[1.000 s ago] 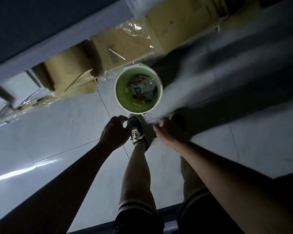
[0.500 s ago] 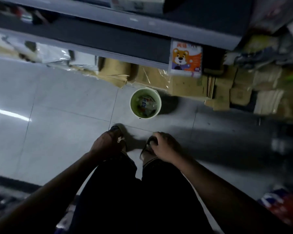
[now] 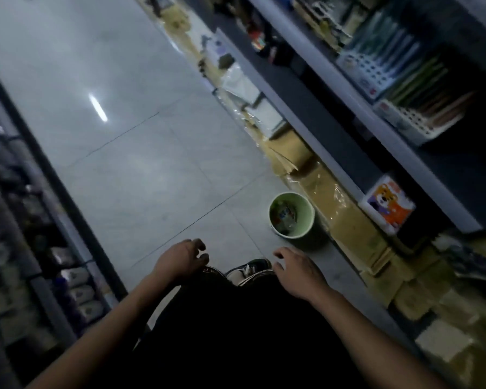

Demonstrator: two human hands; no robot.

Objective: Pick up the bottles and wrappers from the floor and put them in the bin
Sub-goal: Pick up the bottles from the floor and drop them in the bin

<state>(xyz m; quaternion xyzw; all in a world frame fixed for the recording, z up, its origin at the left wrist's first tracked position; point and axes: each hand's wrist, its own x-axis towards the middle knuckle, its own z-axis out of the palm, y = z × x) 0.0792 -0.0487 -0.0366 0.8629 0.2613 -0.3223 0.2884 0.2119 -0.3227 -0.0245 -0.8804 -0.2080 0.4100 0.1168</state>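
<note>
Down low, left hand (image 3: 180,259) and right hand (image 3: 298,272), both loose and holding nothing, above dark shorts and sneakers (image 3: 250,269). Just past them, green bin (image 3: 306,220) on the floor, bottles and wrappers (image 3: 285,216) inside, labels too blurry to read. Beside it, orange bear box (image 3: 387,207), writing unreadable.

Shop aisle: stocked shelves (image 3: 376,88), boxed goods (image 3: 387,207)
</note>
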